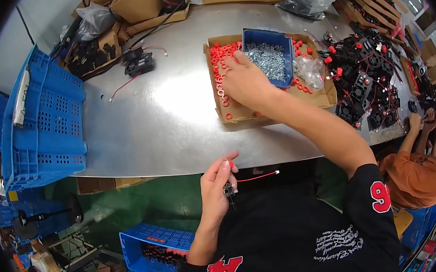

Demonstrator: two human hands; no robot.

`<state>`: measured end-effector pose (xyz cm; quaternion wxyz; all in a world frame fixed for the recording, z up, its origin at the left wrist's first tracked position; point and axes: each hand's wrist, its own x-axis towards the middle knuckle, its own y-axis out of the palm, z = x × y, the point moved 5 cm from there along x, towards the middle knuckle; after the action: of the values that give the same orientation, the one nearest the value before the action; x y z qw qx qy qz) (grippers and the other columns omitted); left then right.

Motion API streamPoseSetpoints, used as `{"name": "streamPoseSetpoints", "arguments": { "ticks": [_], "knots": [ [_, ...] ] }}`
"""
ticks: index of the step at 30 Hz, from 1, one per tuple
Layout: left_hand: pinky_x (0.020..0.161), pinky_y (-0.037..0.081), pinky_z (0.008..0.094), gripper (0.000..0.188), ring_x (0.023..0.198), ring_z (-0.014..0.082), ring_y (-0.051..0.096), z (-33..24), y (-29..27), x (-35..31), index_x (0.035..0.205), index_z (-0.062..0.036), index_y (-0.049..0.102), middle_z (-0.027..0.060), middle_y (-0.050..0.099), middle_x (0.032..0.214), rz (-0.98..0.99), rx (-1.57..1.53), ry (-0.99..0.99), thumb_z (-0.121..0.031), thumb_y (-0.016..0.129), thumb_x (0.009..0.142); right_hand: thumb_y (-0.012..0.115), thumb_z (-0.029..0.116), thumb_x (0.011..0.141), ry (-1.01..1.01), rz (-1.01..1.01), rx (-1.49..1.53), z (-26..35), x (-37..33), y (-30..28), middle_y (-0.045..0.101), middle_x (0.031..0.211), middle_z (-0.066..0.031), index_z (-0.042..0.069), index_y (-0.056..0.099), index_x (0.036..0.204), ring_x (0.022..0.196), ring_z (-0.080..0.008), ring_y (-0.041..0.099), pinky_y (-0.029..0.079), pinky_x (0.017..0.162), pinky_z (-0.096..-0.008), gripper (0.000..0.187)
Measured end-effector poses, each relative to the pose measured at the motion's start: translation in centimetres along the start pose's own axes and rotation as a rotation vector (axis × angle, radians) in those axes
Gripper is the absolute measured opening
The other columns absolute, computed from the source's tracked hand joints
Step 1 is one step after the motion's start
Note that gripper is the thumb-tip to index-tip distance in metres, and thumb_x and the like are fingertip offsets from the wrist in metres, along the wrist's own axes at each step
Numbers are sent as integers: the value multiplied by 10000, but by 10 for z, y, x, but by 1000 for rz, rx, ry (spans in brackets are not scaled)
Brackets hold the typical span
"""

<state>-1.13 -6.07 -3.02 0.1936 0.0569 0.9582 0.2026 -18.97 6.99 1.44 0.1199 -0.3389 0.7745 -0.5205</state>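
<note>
Just in front of the table's near edge, my left hand [215, 187] is closed round a small black part with a wire [230, 189]. A red piece [232, 164] shows at its fingertips, and a thin red wire with a white connector [277, 172] sticks out to the right. My right hand [248, 82] reaches into a shallow cardboard tray [247, 117], its curled fingers down among loose red rings [226, 97]. What its fingertips pinch, if anything, is hidden. Beside that hand in the tray sits a blue bin [287, 58] full of small silvery metal pieces [266, 60].
Black assemblies with red caps and wires [366, 90] pile up right of the tray. Two black parts [139, 64] lie at the far left. A tall blue crate [43, 121] borders the table's left side. A co-worker [415, 172] sits at the right.
</note>
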Motion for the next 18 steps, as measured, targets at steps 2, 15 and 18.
{"name": "streamPoseSetpoints", "arguments": {
  "ticks": [2, 15, 18],
  "knots": [
    [543, 382, 189, 417, 574, 45, 485, 2, 0, 1, 1321, 100, 549, 7, 567, 895, -13, -6, -15, -204, 521, 1037, 665, 177, 784, -42, 40, 73, -8, 5, -2, 701, 824, -2, 124, 771, 745, 1047, -203, 557, 314, 1066, -404, 125],
    [606, 379, 201, 271, 669, 43, 461, -10, 19, 4, 1182, 26, 655, -2, 547, 891, 166, 437, 160, -169, 565, 1018, 632, -43, 788, 308, -104, 1698, 11, -116, -52, 678, 910, -84, -9, 759, 941, 801, -146, 653, 527, 703, -273, 202],
    [716, 445, 272, 267, 761, 137, 527, -16, 29, 4, 1159, 18, 654, 92, 599, 924, 187, 559, 168, -185, 556, 1016, 625, -40, 810, 387, 43, 1981, 18, -125, -47, 677, 922, -91, -19, 756, 941, 844, -150, 659, 529, 739, -276, 187]
  ]
}}
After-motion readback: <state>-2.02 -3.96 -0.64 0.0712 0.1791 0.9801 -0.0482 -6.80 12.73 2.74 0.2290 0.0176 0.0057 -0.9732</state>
